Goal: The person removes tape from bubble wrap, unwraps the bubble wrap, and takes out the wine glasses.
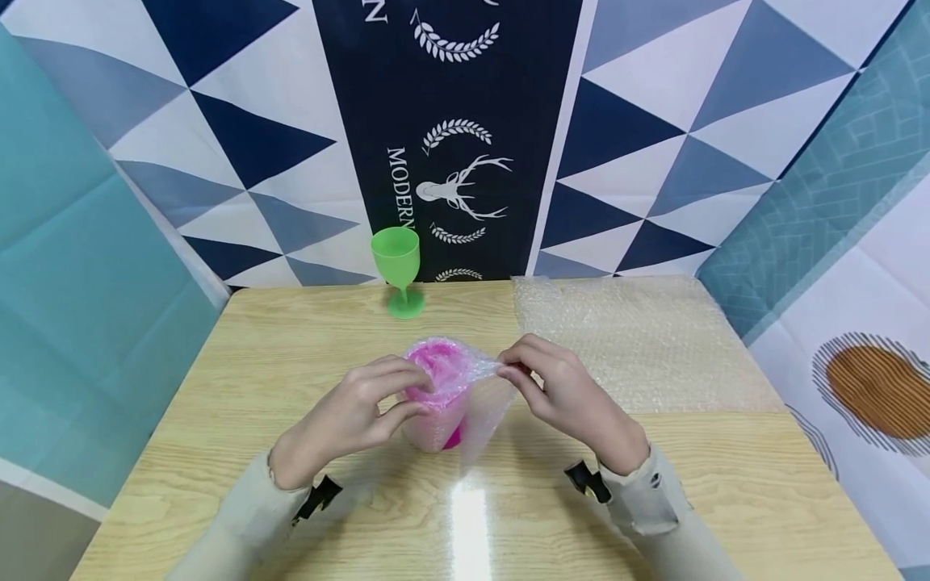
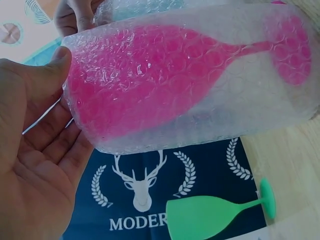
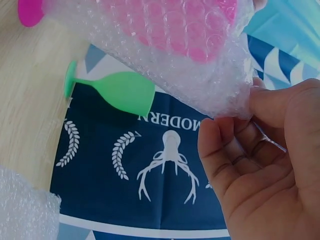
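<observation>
A pink goblet (image 2: 155,75) stands on the table inside a loose roll of clear bubble wrap (image 2: 220,107), its bowl, stem and foot showing through the film. My left hand (image 1: 356,407) pinches the wrap's top rim from the left, the thumb (image 2: 57,65) on the outer face. On the other side, my right hand (image 1: 559,387) grips the free corner of the wrap between thumb and fingertips, pulling it out from the goblet as a taut flap. Part of the pink foot (image 1: 454,437) shows below the flap.
A green goblet (image 1: 396,257) stands upright near the table's back edge. Flat bubble wrap sheeting (image 1: 639,347) covers the back right of the wood-grain table (image 1: 276,347). Patterned cloth (image 1: 458,97) hangs behind the table.
</observation>
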Motion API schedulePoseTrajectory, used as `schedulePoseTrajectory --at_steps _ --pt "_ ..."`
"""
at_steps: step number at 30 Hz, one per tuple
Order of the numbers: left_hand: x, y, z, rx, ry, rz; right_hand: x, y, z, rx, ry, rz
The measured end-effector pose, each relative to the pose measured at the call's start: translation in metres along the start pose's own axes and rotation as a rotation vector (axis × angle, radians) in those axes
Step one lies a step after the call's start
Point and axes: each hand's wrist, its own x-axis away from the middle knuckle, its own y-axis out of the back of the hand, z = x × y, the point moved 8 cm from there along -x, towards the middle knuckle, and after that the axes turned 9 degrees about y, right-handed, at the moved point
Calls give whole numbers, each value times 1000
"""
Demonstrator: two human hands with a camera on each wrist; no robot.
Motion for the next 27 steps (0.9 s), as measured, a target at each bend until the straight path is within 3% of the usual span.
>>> schedulePoseTrajectory --at_steps 9,17,27 --pt "-2 -2 2 22 54 27 -7 4 3 -45 10 -2" --pt "-1 -4 -3 1 54 20 -26 2 16 -55 14 77" --pt "-5 -6 -6 3 43 37 -39 -10 13 32 -103 235"
